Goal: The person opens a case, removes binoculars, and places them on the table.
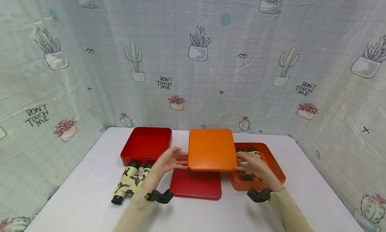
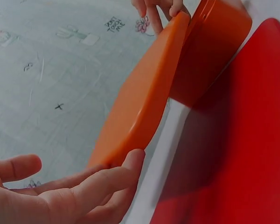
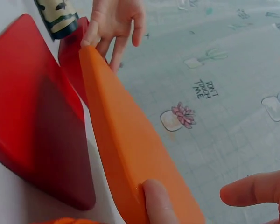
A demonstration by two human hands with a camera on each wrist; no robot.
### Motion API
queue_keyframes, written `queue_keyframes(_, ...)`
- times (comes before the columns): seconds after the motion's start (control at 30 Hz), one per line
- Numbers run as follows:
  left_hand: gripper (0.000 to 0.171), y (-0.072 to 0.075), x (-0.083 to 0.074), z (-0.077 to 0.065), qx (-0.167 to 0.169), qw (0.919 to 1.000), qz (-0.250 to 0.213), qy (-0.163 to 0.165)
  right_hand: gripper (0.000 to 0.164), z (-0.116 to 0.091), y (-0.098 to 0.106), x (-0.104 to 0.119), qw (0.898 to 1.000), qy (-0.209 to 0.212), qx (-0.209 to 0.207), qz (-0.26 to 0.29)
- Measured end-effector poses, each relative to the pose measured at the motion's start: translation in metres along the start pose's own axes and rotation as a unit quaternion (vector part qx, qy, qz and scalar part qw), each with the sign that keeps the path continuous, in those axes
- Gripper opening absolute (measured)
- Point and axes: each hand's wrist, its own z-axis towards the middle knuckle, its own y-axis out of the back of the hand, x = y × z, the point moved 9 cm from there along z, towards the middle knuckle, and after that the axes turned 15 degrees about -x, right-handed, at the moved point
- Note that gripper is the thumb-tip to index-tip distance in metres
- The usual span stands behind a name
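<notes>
A square orange lid (image 1: 212, 150) is raised, tilted, above a flat red lid (image 1: 196, 186) on the table. My left hand (image 1: 167, 161) touches its left edge with extended fingers; the left wrist view shows the thumb (image 2: 21, 168) apart from it. At the opposite edge are the fingers of my right hand (image 1: 254, 165), its thumb (image 3: 249, 189) also off the lid in the right wrist view. Close beyond my right fingers sits an orange box (image 1: 275, 168) with camouflage binoculars (image 1: 248, 177) inside, partly hidden by that hand.
A red box (image 1: 147, 141) without its cover stands at the back left. In front of it, another pair of camouflage binoculars (image 1: 123, 185) lies beside my left forearm. The white table (image 1: 223, 215) meets a cactus-print curtain (image 1: 217, 74) behind and at the sides.
</notes>
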Motion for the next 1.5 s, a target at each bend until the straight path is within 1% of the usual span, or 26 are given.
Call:
queue_keyframes(0.17, 0.045, 0.008, -0.006, 0.013, -0.022, 0.9998, -0.001, -0.001, 0.043, 0.012, -0.012, 0.003, 1.000, -0.009, -0.007, 0.009)
queue_keyframes(0.33, 0.051, 0.012, -0.011, 0.024, -0.033, 0.9993, -0.014, 0.004, 0.039, 0.024, -0.021, 0.009, 1.000, -0.003, 0.012, 0.007)
queue_keyframes(0.43, 0.054, 0.013, -0.017, 0.029, -0.027, 0.9994, -0.023, 0.003, 0.038, 0.031, -0.023, 0.013, 1.000, -0.004, 0.015, 0.006)
queue_keyframes(0.53, 0.058, 0.013, -0.023, 0.032, -0.017, 0.9993, -0.033, 0.000, 0.038, 0.038, -0.025, 0.016, 1.000, -0.022, 0.004, 0.014)
queue_keyframes(0.63, 0.061, 0.013, -0.028, 0.035, -0.009, 0.9993, -0.036, 0.003, 0.041, 0.046, -0.029, 0.019, 0.999, -0.036, 0.006, 0.025)
queue_keyframes(0.87, 0.066, 0.013, -0.036, 0.045, -0.010, 0.9996, -0.021, 0.018, 0.034, 0.064, -0.038, 0.026, 0.998, -0.056, 0.001, 0.034)
queue_keyframes(0.97, 0.068, 0.012, -0.039, 0.051, -0.005, 0.9997, -0.016, 0.018, 0.041, 0.071, -0.042, 0.026, 0.997, -0.068, 0.000, 0.031)
queue_keyframes(1.07, 0.069, 0.011, -0.041, 0.057, -0.005, 0.9997, -0.014, 0.017, 0.049, 0.076, -0.045, 0.027, 0.997, -0.075, 0.001, 0.024)
queue_keyframes(1.2, 0.070, 0.011, -0.040, 0.065, -0.015, 0.9996, -0.016, 0.019, 0.052, 0.082, -0.048, 0.029, 0.996, -0.084, -0.007, 0.025)
queue_keyframes(1.3, 0.070, 0.012, -0.037, 0.070, -0.023, 0.9992, -0.025, 0.022, 0.054, 0.081, -0.051, 0.031, 0.995, -0.094, -0.016, 0.024)
queue_keyframes(1.43, 0.073, 0.013, -0.033, 0.076, -0.025, 0.9983, -0.045, 0.028, 0.055, 0.075, -0.055, 0.036, 0.995, -0.098, -0.030, 0.000)
queue_keyframes(1.5, 0.073, 0.013, -0.031, 0.078, -0.021, 0.9982, -0.050, 0.027, 0.055, 0.079, -0.057, 0.034, 0.995, -0.089, -0.032, -0.018)
